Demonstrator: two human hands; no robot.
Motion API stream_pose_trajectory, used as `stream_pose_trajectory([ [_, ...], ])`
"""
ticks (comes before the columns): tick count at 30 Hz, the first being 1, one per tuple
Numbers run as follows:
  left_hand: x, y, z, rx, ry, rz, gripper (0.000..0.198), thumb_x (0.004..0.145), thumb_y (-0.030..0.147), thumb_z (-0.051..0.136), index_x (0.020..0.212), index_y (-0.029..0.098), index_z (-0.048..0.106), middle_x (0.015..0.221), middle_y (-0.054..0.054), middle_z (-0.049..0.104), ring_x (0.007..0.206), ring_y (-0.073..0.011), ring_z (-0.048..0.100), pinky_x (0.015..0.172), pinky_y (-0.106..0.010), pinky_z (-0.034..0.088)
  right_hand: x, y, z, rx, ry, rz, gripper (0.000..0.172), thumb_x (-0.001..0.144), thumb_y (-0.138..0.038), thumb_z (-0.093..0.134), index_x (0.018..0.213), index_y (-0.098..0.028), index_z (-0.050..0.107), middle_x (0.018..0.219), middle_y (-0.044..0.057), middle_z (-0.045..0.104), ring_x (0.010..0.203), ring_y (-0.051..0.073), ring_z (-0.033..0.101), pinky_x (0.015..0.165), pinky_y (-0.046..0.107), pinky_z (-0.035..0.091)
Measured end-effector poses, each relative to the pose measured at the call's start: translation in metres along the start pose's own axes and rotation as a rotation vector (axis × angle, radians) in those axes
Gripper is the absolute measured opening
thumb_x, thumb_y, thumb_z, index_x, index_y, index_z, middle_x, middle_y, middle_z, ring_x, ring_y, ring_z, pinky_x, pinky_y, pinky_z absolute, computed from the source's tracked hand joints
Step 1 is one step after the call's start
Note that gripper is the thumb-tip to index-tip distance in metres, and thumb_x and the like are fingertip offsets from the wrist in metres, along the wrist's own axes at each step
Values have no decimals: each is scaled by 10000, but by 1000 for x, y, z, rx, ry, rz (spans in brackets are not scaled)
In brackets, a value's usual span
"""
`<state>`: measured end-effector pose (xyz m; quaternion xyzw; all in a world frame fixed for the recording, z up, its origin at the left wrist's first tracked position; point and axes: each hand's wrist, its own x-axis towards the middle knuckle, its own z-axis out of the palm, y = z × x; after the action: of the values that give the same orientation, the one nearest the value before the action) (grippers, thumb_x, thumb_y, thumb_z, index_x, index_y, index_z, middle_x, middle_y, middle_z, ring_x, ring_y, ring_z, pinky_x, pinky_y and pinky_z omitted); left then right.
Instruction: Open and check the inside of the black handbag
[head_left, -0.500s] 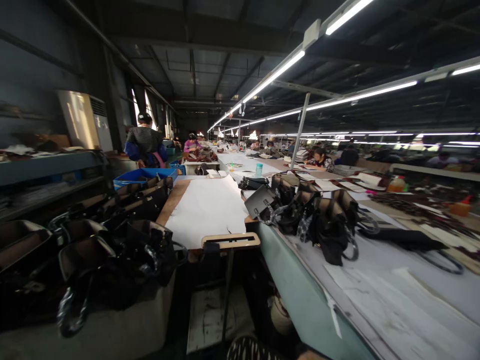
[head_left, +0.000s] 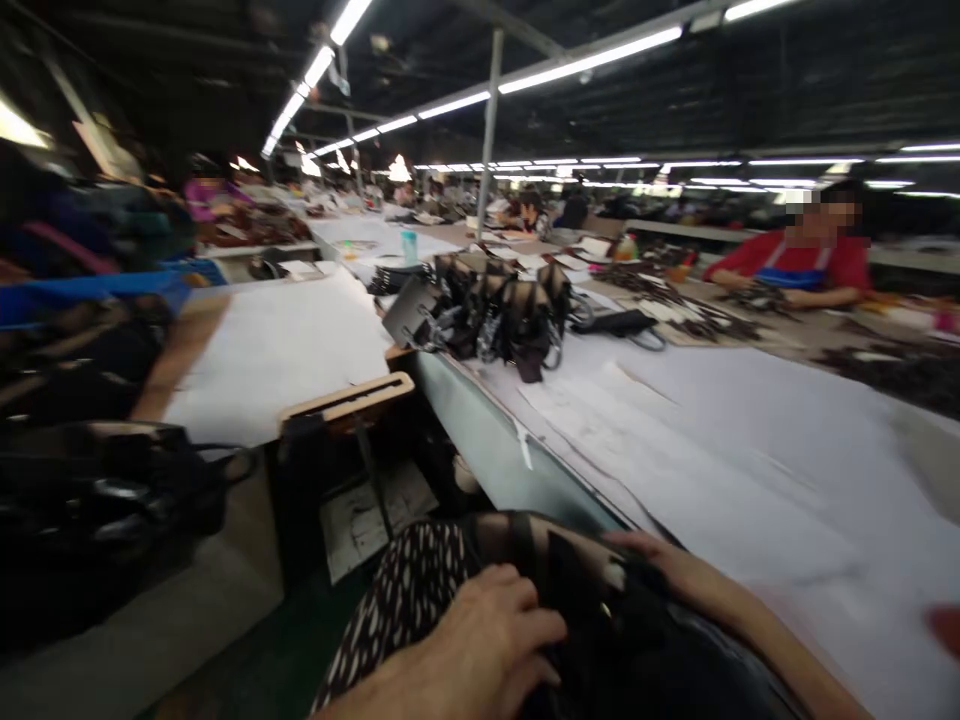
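Observation:
A black handbag (head_left: 645, 630) with a tan inner lining lies close against me at the bottom of the view, over dark cloth with pale spots (head_left: 420, 570). My left hand (head_left: 495, 630) grips its near left side, fingers curled at the edge. On the far right side of the same bag, my right hand (head_left: 667, 560) holds the rim, its forearm running along the bag. Part of the right fingers is hidden behind the bag, and its lower body is dark and blurred.
Several black handbags (head_left: 502, 310) stand on the white-covered table (head_left: 720, 430) ahead; more handbags (head_left: 105, 490) crowd the left. A slotted tan-topped stand (head_left: 345, 400) fills the gap between tables. Across the table sits a person in red (head_left: 810, 250). A blurred reddish shape (head_left: 943, 632) shows at the right edge.
The view has swung right and down. Both hands and the black handbag between them have come into sight at the bottom, and the person in red has appeared.

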<state>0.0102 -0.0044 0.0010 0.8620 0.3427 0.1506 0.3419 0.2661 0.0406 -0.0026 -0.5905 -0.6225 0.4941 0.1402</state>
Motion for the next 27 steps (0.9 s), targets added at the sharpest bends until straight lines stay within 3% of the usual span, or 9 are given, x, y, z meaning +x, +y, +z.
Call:
stream_pose_trajectory([
  [3,3,0,-3,91,34,3,260,795,184,542,1044,252,570,921,-29,586,888,-203,518,865,-365,403,-4,15,-14,154,-71,55,413,619,-148,584,1017,-227,657,990,25,670,955,233,593,857,311,456],
  [7,0,-4,1,169,139,108,284,794,162,522,1066,234,558,904,-37,588,817,-194,537,776,-342,465,-18,15,-33,282,-33,13,426,660,-279,603,1072,-175,615,1080,41,640,1021,238,559,926,343,407],
  [9,-4,-6,7,188,201,164,288,807,167,500,1087,223,542,906,-46,586,810,-196,539,744,-338,479,-37,11,-34,245,155,13,382,716,-352,577,1057,-183,609,1086,49,632,1028,242,548,919,350,401],
  [13,-9,-9,15,202,251,241,373,826,166,478,1194,225,456,918,-55,570,810,-202,528,742,-362,475,-90,1,-16,-74,758,76,311,799,-448,477,961,-217,607,950,32,650,912,230,563,797,316,426],
  [14,-10,-10,16,201,235,254,399,829,166,476,1220,232,432,919,-55,564,809,-201,523,746,-368,471,-103,0,-6,-139,786,92,313,810,-466,456,932,-219,606,876,25,652,836,217,572,744,298,434],
  [16,-11,-9,17,199,203,274,425,832,173,482,1246,236,407,924,-60,551,811,-201,511,742,-373,462,-124,2,17,-232,618,130,318,825,-472,429,909,-225,611,767,20,648,711,198,578,664,280,440],
  [19,-10,-5,17,192,211,318,390,830,179,490,1215,212,436,917,-74,536,810,-203,493,706,-356,449,-137,17,53,-353,372,206,364,731,-383,591,1075,-266,582,973,35,668,813,233,612,733,298,454],
  [22,-10,-1,22,198,269,378,284,820,166,471,1100,187,512,851,-74,522,759,-194,471,648,-330,420,-127,32,78,-393,320,224,489,698,-236,600,1179,-260,510,1038,58,656,924,258,604,770,309,452],
  [27,-11,9,38,282,413,501,163,804,174,433,866,200,581,685,-32,469,628,-156,406,543,-280,326,-95,21,97,-357,257,-25,259,810,-173,378,859,-200,630,859,57,668,760,186,613,676,262,441],
])
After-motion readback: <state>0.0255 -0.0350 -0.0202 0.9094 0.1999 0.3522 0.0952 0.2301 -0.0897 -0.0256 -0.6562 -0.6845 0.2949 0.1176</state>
